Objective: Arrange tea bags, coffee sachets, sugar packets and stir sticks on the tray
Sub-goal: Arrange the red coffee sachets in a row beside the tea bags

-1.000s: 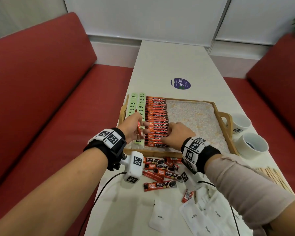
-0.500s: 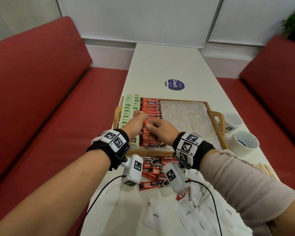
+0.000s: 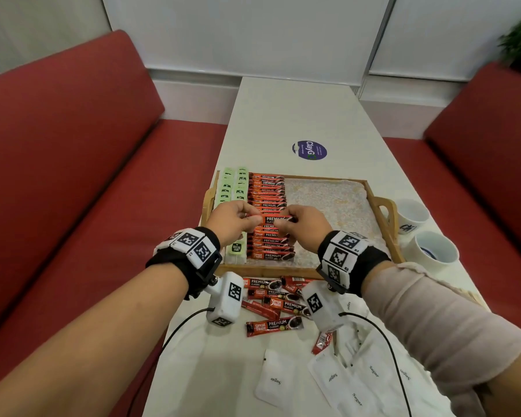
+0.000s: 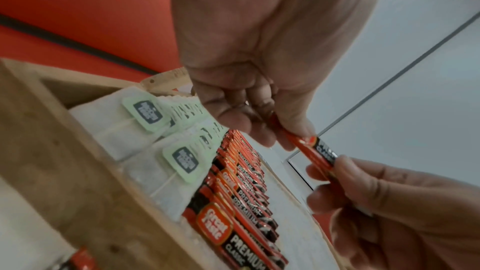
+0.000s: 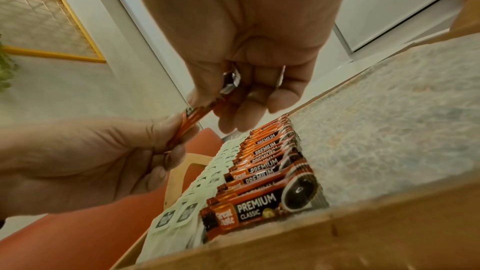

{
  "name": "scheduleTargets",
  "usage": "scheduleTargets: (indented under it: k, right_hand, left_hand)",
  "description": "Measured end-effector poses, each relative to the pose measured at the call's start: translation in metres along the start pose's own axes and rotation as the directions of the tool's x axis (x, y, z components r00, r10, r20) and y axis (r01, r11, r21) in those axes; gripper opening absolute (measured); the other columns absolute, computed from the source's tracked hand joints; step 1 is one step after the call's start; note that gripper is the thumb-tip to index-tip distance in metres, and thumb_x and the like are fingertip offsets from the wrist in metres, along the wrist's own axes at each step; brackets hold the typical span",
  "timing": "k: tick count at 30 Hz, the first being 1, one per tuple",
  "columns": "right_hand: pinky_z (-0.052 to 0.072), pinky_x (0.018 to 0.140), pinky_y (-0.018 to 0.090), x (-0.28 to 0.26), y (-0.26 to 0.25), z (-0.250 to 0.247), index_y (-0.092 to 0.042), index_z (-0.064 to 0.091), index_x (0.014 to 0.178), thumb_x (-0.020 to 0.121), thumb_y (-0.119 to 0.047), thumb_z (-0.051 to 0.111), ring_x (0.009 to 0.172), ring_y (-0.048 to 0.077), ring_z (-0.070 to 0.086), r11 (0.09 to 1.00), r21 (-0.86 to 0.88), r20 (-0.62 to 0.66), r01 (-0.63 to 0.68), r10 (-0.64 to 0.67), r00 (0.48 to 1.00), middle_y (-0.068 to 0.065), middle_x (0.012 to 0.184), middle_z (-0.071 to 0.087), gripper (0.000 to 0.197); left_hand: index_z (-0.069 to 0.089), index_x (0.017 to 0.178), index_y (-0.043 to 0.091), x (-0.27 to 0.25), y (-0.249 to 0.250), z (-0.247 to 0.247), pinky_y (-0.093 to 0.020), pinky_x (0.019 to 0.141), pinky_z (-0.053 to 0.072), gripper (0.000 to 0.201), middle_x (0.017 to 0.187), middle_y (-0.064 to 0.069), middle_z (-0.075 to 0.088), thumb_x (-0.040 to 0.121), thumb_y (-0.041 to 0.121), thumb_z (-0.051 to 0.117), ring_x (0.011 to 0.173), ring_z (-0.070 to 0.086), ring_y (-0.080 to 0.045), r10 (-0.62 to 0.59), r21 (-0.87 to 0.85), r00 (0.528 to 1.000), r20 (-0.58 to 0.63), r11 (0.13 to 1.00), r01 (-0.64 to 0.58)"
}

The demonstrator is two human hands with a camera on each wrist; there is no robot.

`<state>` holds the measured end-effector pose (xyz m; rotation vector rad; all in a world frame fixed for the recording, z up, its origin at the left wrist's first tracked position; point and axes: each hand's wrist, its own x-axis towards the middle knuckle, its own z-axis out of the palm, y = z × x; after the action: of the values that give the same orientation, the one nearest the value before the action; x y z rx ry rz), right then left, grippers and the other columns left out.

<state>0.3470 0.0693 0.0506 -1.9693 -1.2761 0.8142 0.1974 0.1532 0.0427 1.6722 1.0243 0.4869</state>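
One red coffee sachet [image 3: 273,219] is held level between my two hands above the wooden tray [image 3: 268,270]. My left hand [image 3: 238,219] pinches its left end and my right hand [image 3: 301,225] pinches its right end. The wrist views show the same sachet [image 4: 317,151] [image 5: 197,116] gripped at both ends. Below it a column of coffee sachets [image 3: 268,191] lies overlapped in the tray. Two columns of green-tagged tea bags [image 3: 233,188] fill the tray's left side. Loose coffee sachets [image 3: 274,299] and white sugar packets [image 3: 275,380] lie on the table near me.
The right half of the tray shows bare speckled liner [image 3: 337,203]. Two white cups [image 3: 412,215] [image 3: 436,251] stand right of the tray. A purple sticker [image 3: 309,150] marks the white table beyond. Red benches flank the table. Stir stick tips [image 3: 471,294] peek past my right forearm.
My right hand left the sachet row and took the free end of the sachet in my left hand. The sachet turned from upright to level over the row.
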Motion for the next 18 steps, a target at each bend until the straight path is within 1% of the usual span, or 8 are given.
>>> scheduleTargets:
  k: [2, 3, 5, 8, 10, 12, 15, 18]
  right_hand:
    - [0.053, 0.075, 0.034, 0.001, 0.001, -0.002, -0.01, 0.065, 0.102, 0.089, -0.023, 0.065, 0.07, 0.016, 0.059, 0.997, -0.08, 0.028, -0.009, 0.011, 1.0, 0.004, 0.085, 0.066, 0.018]
    - [0.051, 0.074, 0.031, 0.001, 0.002, -0.002, -0.011, 0.067, 0.101, 0.087, -0.023, 0.067, 0.074, 0.015, 0.058, 0.99, -0.138, 0.038, -0.014, 0.019, 0.999, 0.003, 0.085, 0.065, 0.018]
    - [0.045, 0.071, 0.027, 0.001, 0.003, -0.003, -0.012, 0.071, 0.096, 0.082, -0.022, 0.073, 0.072, 0.012, 0.056, 0.975, -0.221, 0.044, -0.027, 0.038, 0.998, -0.002, 0.079, 0.063, 0.018]
    - [0.051, 0.072, 0.03, 0.0, 0.006, -0.004, -0.014, 0.072, 0.083, 0.07, -0.019, 0.083, 0.069, 0.012, 0.057, 0.964, -0.259, 0.027, -0.058, 0.068, 0.997, -0.005, 0.071, 0.062, 0.017]
    - [0.053, 0.074, 0.033, -0.002, 0.008, -0.003, -0.017, 0.066, 0.076, 0.066, -0.017, 0.085, 0.068, 0.013, 0.058, 0.955, -0.288, 0.02, -0.065, 0.073, 0.997, -0.006, 0.068, 0.061, 0.021]
    - [0.056, 0.077, 0.034, -0.003, 0.011, -0.001, -0.019, 0.063, 0.072, 0.068, -0.016, 0.084, 0.068, 0.015, 0.06, 0.95, -0.306, 0.028, -0.061, 0.073, 0.997, -0.006, 0.067, 0.06, 0.022]
    - [0.055, 0.079, 0.033, -0.005, 0.015, 0.0, -0.018, 0.066, 0.074, 0.073, -0.015, 0.08, 0.071, 0.015, 0.06, 0.943, -0.328, 0.058, -0.062, 0.086, 0.995, -0.005, 0.07, 0.063, 0.014]
    - [0.053, 0.075, 0.028, -0.006, 0.017, 0.002, -0.014, 0.069, 0.077, 0.072, -0.014, 0.081, 0.075, 0.014, 0.062, 0.928, -0.366, 0.081, -0.076, 0.114, 0.99, -0.003, 0.076, 0.066, 0.013]
  left_hand:
    - [0.061, 0.083, 0.02, 0.001, -0.002, -0.002, -0.019, 0.06, 0.045, 0.009, 0.081, -0.001, 0.066, 0.087, 0.016, 0.067, 0.071, 0.061, -0.009, 0.006, 0.095, 0.999, 0.032, 0.995, -0.009]
    - [0.062, 0.08, 0.021, 0.001, -0.003, -0.003, -0.02, 0.063, 0.046, 0.01, 0.079, 0.0, 0.067, 0.085, 0.016, 0.07, 0.071, 0.062, -0.009, 0.008, 0.134, 0.999, 0.047, 0.991, -0.014]
    - [0.064, 0.076, 0.023, 0.002, -0.005, -0.003, -0.025, 0.073, 0.049, 0.013, 0.078, 0.004, 0.067, 0.081, 0.017, 0.074, 0.074, 0.062, -0.009, 0.012, 0.215, 0.997, 0.075, 0.976, -0.028]
    - [0.067, 0.072, 0.024, 0.001, -0.006, -0.002, -0.026, 0.081, 0.049, 0.013, 0.078, 0.008, 0.067, 0.076, 0.019, 0.078, 0.08, 0.062, -0.009, 0.022, 0.353, 0.995, 0.101, 0.934, -0.056]
    - [0.067, 0.072, 0.026, 0.0, -0.007, -0.001, -0.026, 0.081, 0.05, 0.013, 0.076, 0.012, 0.067, 0.075, 0.022, 0.079, 0.078, 0.063, -0.007, 0.019, 0.427, 0.994, 0.105, 0.902, -0.062]
    - [0.068, 0.073, 0.027, 0.0, -0.009, -0.001, -0.026, 0.079, 0.051, 0.012, 0.075, 0.013, 0.067, 0.076, 0.023, 0.079, 0.078, 0.063, -0.005, 0.002, 0.49, 0.995, 0.104, 0.87, -0.053]
    - [0.069, 0.075, 0.027, -0.001, -0.011, 0.002, -0.025, 0.077, 0.051, 0.01, 0.075, 0.014, 0.066, 0.076, 0.024, 0.079, 0.077, 0.062, -0.003, -0.015, 0.569, 0.994, 0.107, 0.821, -0.049]
    - [0.067, 0.073, 0.029, -0.003, -0.01, 0.006, -0.026, 0.076, 0.053, 0.012, 0.075, 0.016, 0.066, 0.076, 0.027, 0.078, 0.078, 0.063, -0.003, -0.038, 0.659, 0.99, 0.136, 0.749, -0.062]
